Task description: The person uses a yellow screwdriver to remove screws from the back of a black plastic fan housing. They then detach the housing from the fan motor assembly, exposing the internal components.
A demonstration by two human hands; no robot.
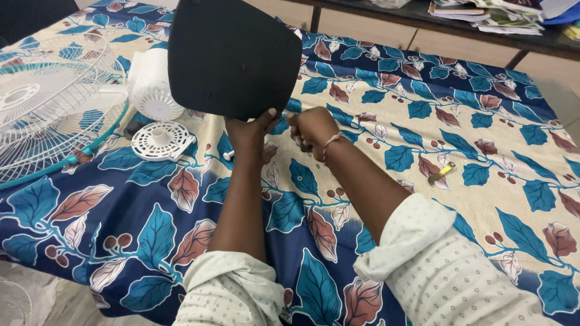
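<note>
nearest, the left hand (251, 134) grips the lower edge of a black fan base (232, 57), held tilted above the bench (513, 199). the right hand (311, 128) is clenched beside it; a slip could drop the base onto the white motor housing (154, 84) beyond.

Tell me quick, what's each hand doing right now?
Left hand: closed, gripping the black fan base by its lower edge.
Right hand: closed by that edge; contents cannot be told.
</note>
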